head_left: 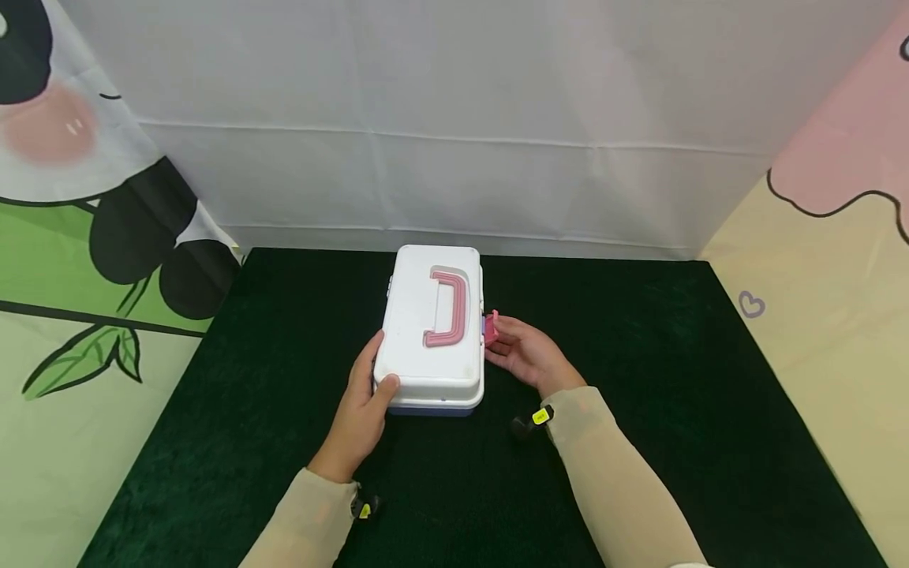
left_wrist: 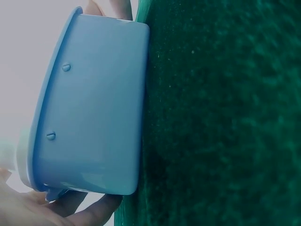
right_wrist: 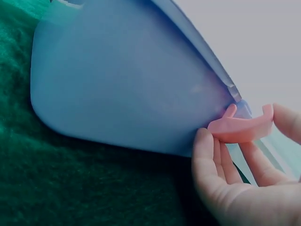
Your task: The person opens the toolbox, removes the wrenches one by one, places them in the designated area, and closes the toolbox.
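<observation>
A white-lidded storage box (head_left: 412,315) with a blue base (left_wrist: 96,103) lies on the dark green cloth, its lid down. Folded into the lid's recess is a pink carry handle (head_left: 458,312). My left hand (head_left: 362,422) grips the near left corner, thumb on the lid's edge and fingers along the side. At the right side, my right hand (head_left: 529,355) pinches a pink latch (right_wrist: 242,132) between thumb and fingers. In the right wrist view the latch stands out from the box's side, with the thumb on its upper end. The lid hides the inside.
Dark green cloth (head_left: 639,355) covers the table under the box. A white sheet (head_left: 454,181) hangs behind the far edge. Printed cartoon fabric (head_left: 106,347) borders the left, and pink and yellow fabric (head_left: 838,315) the right.
</observation>
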`<state>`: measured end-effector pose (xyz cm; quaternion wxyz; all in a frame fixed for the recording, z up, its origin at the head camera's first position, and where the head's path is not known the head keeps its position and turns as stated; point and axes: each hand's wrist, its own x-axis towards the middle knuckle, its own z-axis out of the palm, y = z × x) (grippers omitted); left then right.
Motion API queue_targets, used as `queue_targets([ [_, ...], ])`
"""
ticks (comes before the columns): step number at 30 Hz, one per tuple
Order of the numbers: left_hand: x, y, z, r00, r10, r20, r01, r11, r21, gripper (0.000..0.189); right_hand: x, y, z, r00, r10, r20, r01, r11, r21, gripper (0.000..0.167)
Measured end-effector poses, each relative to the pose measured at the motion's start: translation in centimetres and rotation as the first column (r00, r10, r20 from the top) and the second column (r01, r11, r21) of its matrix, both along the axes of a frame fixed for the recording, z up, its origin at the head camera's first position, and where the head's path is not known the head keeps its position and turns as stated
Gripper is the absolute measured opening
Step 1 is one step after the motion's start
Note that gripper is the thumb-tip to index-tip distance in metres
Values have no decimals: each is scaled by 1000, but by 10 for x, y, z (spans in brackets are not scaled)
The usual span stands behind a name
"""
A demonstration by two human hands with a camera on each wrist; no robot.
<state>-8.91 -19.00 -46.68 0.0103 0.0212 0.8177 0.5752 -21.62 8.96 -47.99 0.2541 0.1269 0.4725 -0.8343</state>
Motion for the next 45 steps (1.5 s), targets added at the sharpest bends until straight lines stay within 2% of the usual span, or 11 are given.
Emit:
queue_targets([
  [11, -1, 0, 0, 1000, 1, 3, -1, 1000, 1, 67, 5, 3, 0, 998, -35, 49, 40, 994, -104, 55],
  [14, -1, 0, 0, 1000, -2, -1, 2, 1000, 1, 67, 7, 3, -1, 995, -62, 77, 72, 987, -143, 54],
  [19, -2, 0, -1, 1000, -4, -8, 4, 1000, -3, 67, 9, 2, -5, 979, -123, 164, 160, 960, -231, 51],
  [23, -2, 0, -2, 1000, -3, -8, 3, 1000, -1, 66, 12, 1, -6, 971, -139, 193, 183, 954, -238, 48],
  [31, -3, 0, -4, 1000, -9, -13, 9, 1000, 3, 67, 16, 6, -3, 977, -140, 158, 166, 972, -165, 46],
  [36, -3, 0, -3, 1000, -13, -17, 13, 1000, -8, 67, 20, 13, 1, 986, -130, 104, 136, 989, -60, 44],
  [41, -2, -1, -3, 1000, -15, -26, 15, 1000, -7, 67, 30, 20, 9, 998, -57, 14, 55, 994, 90, 43],
  [45, -2, -1, -1, 1000, -17, -25, 17, 1000, -1, 67, 42, 21, 18, 997, 37, -62, -22, 973, 228, 44],
])
